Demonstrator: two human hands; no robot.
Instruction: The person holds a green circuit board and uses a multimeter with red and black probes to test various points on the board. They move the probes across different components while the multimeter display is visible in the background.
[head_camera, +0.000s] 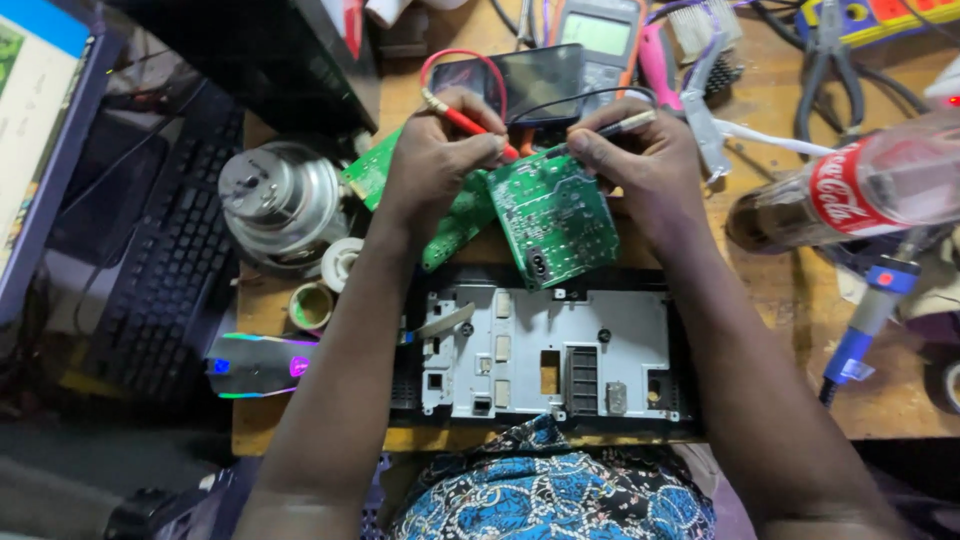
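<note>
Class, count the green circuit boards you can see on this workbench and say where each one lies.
3. A large green circuit board lies under both probe tips at centre; a second green board sits beneath the left hand; a third lies left of that hand. Others may be hidden.

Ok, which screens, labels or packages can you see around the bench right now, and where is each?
Monitor: far left edge, tilted, blue frame, pale screen with a green patch.
Multimeter: top centre, grey body, pale grey-green rectangular display.
Phone: behind the hands, flat, dark blank screen.
Bottle: right, lying on its side, clear plastic, red label with white script.
</note>
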